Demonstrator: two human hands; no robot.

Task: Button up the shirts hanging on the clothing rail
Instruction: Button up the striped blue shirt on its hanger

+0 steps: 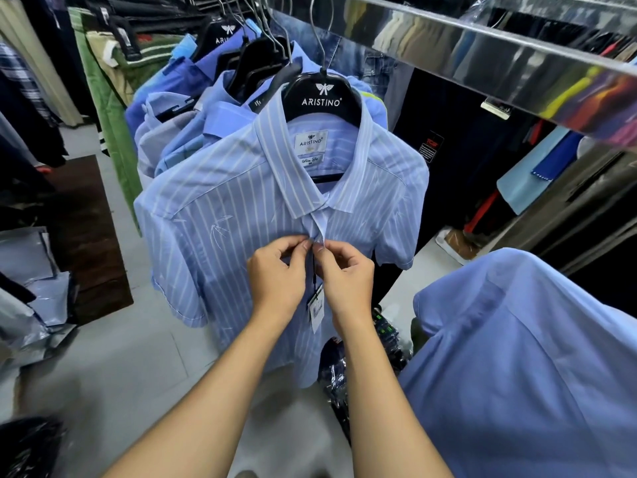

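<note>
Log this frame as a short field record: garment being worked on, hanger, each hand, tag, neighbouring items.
garment: striped shirt, light blue, short-sleeved, collar open
hanger: black hanger marked ARISTINO, hooked on the rail
left hand: left hand pinches the placket below the collar
right hand: right hand pinches the opposite edge
tag: price tag dangling between the wrists
neighbours: plain blue shirt at right; more blue shirts behind

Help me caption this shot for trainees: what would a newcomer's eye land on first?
First, the blue striped shirt in the centre, on a black hanger printed ARISTINO. Just below its collar, the left hand and right hand meet, pinching the placket at a button. A shiny metal rail runs across the top right, and a plain blue shirt fills the lower right.
</note>
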